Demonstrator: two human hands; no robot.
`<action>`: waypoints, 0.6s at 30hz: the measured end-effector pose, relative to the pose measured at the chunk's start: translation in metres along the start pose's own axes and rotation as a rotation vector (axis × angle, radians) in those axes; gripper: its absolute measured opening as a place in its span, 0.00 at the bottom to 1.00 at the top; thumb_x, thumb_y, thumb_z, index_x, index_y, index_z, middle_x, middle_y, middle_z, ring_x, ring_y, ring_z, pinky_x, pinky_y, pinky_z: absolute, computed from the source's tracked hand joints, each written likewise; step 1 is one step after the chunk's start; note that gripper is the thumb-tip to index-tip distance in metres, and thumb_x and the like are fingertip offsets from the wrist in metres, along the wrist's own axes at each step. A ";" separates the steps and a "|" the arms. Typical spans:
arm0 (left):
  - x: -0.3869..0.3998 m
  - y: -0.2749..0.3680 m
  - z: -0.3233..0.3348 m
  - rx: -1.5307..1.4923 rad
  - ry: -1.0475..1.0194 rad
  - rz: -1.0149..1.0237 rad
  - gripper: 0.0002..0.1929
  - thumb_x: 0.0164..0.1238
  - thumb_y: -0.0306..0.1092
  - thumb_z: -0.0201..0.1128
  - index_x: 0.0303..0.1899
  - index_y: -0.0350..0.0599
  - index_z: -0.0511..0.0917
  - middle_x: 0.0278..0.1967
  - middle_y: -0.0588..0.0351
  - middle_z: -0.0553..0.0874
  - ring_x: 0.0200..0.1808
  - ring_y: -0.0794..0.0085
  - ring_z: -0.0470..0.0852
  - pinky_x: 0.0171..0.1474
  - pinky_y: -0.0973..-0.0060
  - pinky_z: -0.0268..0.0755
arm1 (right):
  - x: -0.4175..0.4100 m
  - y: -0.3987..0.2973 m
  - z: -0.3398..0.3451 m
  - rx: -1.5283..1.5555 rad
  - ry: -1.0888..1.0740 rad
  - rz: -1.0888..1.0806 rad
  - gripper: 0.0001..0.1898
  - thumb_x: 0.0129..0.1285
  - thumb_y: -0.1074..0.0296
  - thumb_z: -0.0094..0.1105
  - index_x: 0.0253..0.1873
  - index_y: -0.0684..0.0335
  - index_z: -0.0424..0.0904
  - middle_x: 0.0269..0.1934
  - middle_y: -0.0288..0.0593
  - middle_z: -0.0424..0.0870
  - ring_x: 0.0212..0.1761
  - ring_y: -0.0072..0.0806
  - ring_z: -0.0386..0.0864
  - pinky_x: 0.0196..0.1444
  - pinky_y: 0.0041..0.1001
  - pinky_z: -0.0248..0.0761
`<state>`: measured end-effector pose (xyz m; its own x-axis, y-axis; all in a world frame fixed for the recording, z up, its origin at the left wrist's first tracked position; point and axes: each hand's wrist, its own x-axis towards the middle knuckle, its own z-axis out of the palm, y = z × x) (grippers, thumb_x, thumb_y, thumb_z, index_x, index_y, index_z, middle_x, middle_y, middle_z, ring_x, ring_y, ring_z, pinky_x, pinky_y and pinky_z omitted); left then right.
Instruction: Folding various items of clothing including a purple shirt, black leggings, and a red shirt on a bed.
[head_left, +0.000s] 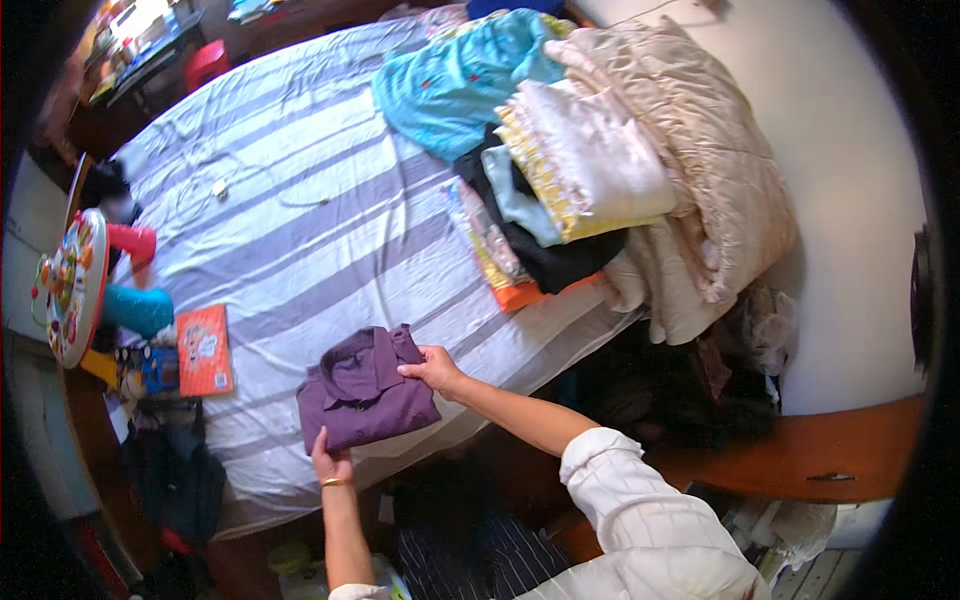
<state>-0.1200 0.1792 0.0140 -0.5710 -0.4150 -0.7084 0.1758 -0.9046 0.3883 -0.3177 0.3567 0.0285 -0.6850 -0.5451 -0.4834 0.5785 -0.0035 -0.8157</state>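
Note:
A folded purple collared shirt (375, 405) is held up over the near edge of a bed, its collar facing up. My left hand (332, 457) grips its lower left corner, thumb on top, with a gold-coloured bangle at the wrist. On the opposite side, my right hand (435, 371) pinches the shirt's edge near the collar; the fingers underneath are hidden. Beneath the shirt lies a striped white and grey bed sheet (300, 262).
Folded clothes and a pale pink satin cloth (600, 165) are stacked beside a beige quilt (720, 165). A turquoise cloth (465, 82) lies behind them. At left are an orange book (205, 351) and a toy activity table (79, 289). A cable (300, 202) crosses the sheet.

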 end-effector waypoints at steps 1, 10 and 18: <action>-0.006 0.011 0.024 0.044 -0.050 -0.006 0.16 0.58 0.29 0.58 0.48 0.39 0.73 0.45 0.53 0.80 0.46 0.64 0.79 0.52 0.65 0.72 | -0.012 -0.024 -0.001 0.000 0.007 -0.022 0.12 0.51 0.76 0.62 0.42 0.69 0.77 0.34 0.38 0.81 0.32 0.20 0.76 0.38 0.22 0.71; -0.050 0.004 0.370 0.195 -0.945 -0.062 0.14 0.63 0.31 0.54 0.47 0.35 0.74 0.46 0.51 0.80 0.51 0.67 0.76 0.58 0.69 0.64 | -0.155 -0.312 -0.059 0.066 0.350 -0.676 0.12 0.56 0.76 0.59 0.46 0.69 0.76 0.39 0.39 0.81 0.36 0.21 0.76 0.43 0.23 0.71; -0.023 -0.121 0.550 0.203 -0.908 -0.225 0.20 0.59 0.45 0.57 0.51 0.47 0.72 0.51 0.53 0.77 0.53 0.64 0.73 0.58 0.62 0.62 | -0.109 -0.361 -0.166 0.181 0.747 -1.122 0.12 0.56 0.75 0.60 0.45 0.68 0.74 0.42 0.40 0.79 0.39 0.25 0.74 0.46 0.25 0.66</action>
<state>-0.5694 0.3517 0.3070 -0.9935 0.0772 -0.0842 -0.1072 -0.8844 0.4542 -0.5254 0.5564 0.3232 -0.8628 0.4036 0.3045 -0.4339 -0.2818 -0.8558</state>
